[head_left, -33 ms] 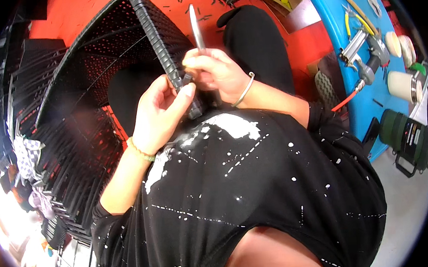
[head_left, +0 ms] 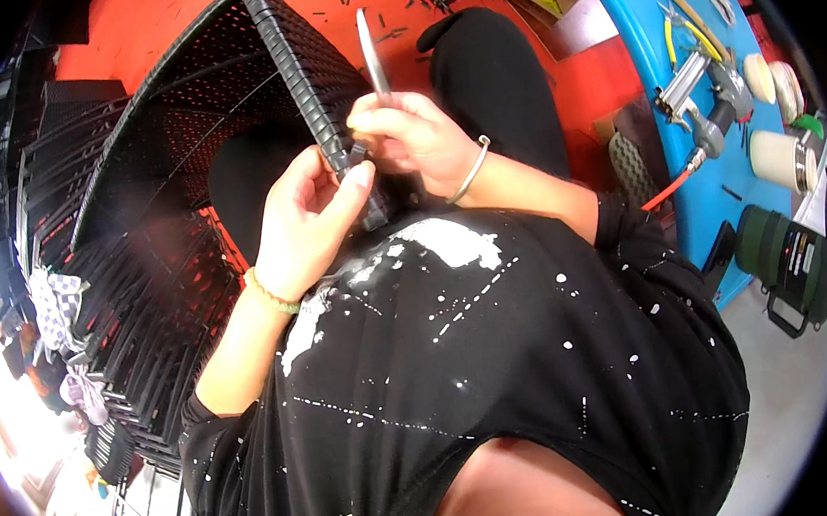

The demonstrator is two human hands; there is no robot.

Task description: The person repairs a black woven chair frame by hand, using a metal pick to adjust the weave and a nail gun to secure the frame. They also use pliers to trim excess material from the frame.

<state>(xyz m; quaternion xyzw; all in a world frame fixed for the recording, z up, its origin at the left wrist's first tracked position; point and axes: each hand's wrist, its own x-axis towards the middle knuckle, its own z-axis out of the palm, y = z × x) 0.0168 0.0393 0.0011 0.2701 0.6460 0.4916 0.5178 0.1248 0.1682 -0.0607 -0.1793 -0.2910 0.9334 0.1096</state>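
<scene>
— Black woven plastic, is that what the big basket thing (head_left: 187,178) is made of?

— Yes. It is a black woven frame with lots of tiny holes, and its thick ribbed edge (head_left: 300,69) is running down right into the two hands. It is sitting in the person's lap, over the orange floor (head_left: 554,76).

— What are the hands doing?

— The left hand (head_left: 301,223) is closing its fingers and thumb around the bottom end of that edge. The right hand (head_left: 410,134) is squeezing tight on a thin flat metal tool (head_left: 373,59), which is sticking straight up past the edge.

— Is there room to move?

— Not much. The hands are pressing close to the black spotted shirt (head_left: 497,348), and the frame is filling the left side. There is open floor above the hands, with small black bits lying on it.

— How many things can you count?

— Two hands, one frame, one tool, one bracelet on each wrist. On the blue table (head_left: 654,59) at the right, one grey air gun (head_left: 704,94) is lying. One dark green flask (head_left: 783,256) is standing below the table, well apart.
</scene>
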